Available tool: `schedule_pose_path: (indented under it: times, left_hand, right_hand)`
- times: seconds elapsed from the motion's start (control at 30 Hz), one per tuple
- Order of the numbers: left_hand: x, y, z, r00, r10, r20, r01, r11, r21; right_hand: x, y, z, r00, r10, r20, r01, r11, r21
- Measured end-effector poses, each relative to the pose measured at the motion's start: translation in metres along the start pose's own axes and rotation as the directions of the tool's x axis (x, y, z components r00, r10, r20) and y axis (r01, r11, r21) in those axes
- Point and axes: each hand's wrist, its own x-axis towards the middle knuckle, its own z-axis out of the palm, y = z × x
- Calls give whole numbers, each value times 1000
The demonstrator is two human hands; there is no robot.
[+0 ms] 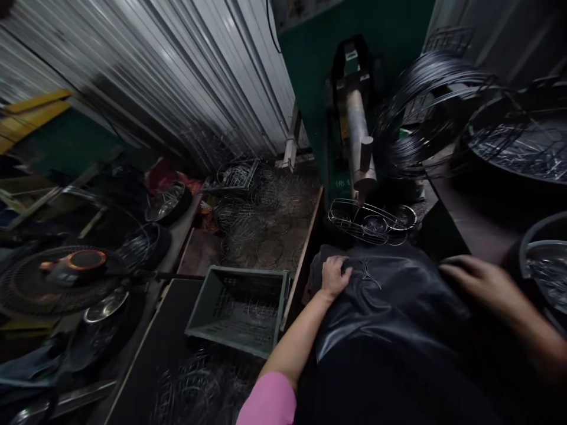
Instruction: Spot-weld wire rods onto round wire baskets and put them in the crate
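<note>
A dark sheet [398, 301], glossy like leather or oilcloth, lies draped below the metal cylinder [358, 139] of the machine, nearest the camera. Both hands rest on it. The left hand [335, 276] sits on its edge with fingers curled down; whether that grip pinches a fold I cannot tell. The right hand [481, 283], blurred, lies flat at the sheet's other side, its grip spread.

The sheet looks soft, limp and rather slick. It would likely sag if lifted by one point, so an edge or a gathered fold seems the best hold.

Directly under the cylinder lies a wire basket frame [372, 219] – light, springy and easy to snag – just beyond the sheet. Right of the cylinder hangs a coil of wire [425, 100]. Left of it and lower stands a green crate [239, 307], with loose wire rings [261, 230] behind – and a fan [62, 274] far left.
</note>
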Motion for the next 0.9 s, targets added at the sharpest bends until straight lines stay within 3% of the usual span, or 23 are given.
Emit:
schedule_pose_path:
  times: [0.07,0.13,0.23,0.3,0.4,0.57,0.73,0.9]
  left_hand:
    - [-5,4,5,1000,7,-1,-7,996,87]
    - [-14,5,9,999,53,-1,-52,983,174]
    - [-27,2,10,986,164,29,-166,943,287]
    - [-32,0,9,974,216,62,-224,913,341]
    - [-33,-1,7,976,200,88,-219,900,377]
    - [-23,4,-1,997,53,53,-69,928,366]
    - [-17,3,-11,989,-109,-96,137,919,370]
    - [-20,-2,-10,991,-73,-109,107,931,348]
  right_hand:
    - [5,-43,46,973,-87,214,77,996,53]
    - [15,-76,83,954,-88,286,114,991,-74]
    - [27,-103,114,935,-41,351,157,938,-308]
    - [29,-112,122,937,-21,349,173,895,-411]
    - [25,-122,129,952,-43,303,187,865,-465]
    - [13,-130,142,971,-60,233,164,873,-460]
    - [13,-133,150,981,-18,194,107,883,-458]
    - [19,-137,157,968,29,249,91,886,-455]
